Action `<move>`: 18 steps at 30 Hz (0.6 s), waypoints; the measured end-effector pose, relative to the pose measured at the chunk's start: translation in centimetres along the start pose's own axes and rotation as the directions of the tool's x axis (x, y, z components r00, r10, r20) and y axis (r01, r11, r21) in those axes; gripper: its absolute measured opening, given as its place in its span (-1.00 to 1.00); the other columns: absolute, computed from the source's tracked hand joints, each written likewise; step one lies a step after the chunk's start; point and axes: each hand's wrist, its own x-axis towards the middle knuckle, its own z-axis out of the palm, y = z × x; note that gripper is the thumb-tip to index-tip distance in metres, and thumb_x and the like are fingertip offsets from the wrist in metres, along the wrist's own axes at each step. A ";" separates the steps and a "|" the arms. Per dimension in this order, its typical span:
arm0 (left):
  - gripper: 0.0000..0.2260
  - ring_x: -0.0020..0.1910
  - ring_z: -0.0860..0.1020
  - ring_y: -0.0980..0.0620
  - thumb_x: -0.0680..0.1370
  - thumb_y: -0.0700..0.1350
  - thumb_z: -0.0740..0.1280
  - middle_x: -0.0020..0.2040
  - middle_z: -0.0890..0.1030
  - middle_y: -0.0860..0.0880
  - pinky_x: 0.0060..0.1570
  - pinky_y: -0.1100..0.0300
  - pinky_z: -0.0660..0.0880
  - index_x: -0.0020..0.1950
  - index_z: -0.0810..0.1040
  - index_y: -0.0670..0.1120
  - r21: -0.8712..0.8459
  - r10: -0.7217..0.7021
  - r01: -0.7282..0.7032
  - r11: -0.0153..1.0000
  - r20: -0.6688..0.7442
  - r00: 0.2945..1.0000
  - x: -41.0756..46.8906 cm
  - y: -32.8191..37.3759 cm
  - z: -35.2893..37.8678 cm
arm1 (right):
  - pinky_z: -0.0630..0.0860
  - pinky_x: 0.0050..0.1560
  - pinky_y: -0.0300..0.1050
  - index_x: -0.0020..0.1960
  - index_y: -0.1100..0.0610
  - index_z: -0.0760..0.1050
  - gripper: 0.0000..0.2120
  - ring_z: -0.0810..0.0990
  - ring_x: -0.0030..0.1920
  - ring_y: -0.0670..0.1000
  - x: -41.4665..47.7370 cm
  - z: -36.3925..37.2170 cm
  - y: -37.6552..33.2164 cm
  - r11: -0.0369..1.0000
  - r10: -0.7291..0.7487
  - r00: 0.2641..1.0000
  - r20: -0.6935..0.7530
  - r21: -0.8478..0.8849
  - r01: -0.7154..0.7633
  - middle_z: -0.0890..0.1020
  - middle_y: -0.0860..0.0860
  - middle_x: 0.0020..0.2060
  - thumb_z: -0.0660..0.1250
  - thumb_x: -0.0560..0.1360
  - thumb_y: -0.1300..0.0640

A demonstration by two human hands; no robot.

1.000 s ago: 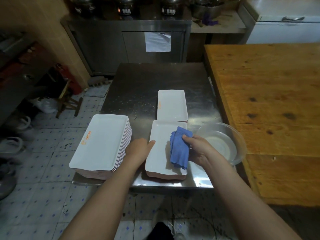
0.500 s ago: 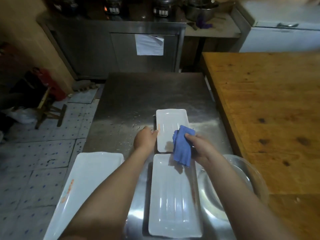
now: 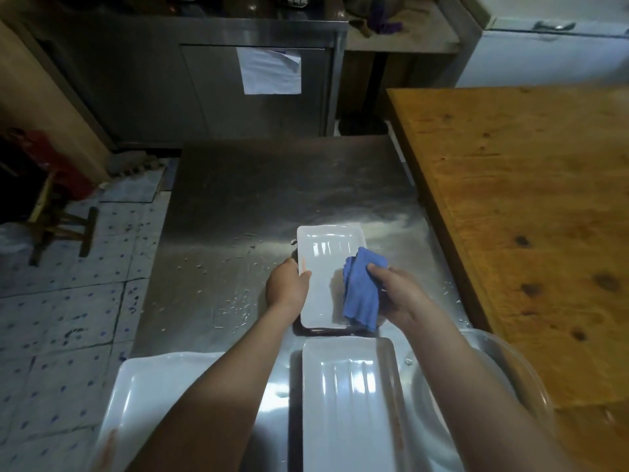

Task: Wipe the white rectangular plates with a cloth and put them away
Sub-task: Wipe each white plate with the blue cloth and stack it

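Note:
A white rectangular plate (image 3: 325,267) lies on the steel table (image 3: 258,206), farther from me. My left hand (image 3: 286,287) grips its left edge, thumb over the rim. My right hand (image 3: 398,294) holds a blue cloth (image 3: 362,291) against the plate's right side. A second white plate (image 3: 350,403) lies nearer to me, untouched. A stack of white plates (image 3: 143,403) sits at the near left, partly hidden by my left forearm.
A clear bowl (image 3: 510,369) stands at the near right of the steel table, under my right arm. A wooden table (image 3: 527,216) adjoins on the right. Steel cabinets stand behind, and a tiled floor with a stool lies at the left.
Both hands moved from the near plate to the far plate. My left hand now grips its left edge and the cloth rests on its right side. The view has leaned forward.

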 end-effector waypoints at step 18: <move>-0.80 -0.29 0.42 0.01 0.63 0.00 0.11 -0.26 0.43 0.00 -0.32 0.14 0.33 -0.05 0.34 -0.12 -0.385 -0.077 0.013 0.923 -0.150 0.986 -3.8 3.4 -3.0 | 0.57 -0.34 -0.16 0.05 0.22 0.49 -0.90 0.70 -0.21 0.01 -5.2 -3.7 -2.7 0.980 -0.151 0.988 0.036 0.136 0.145 0.71 0.08 -0.23 0.26 0.57 0.22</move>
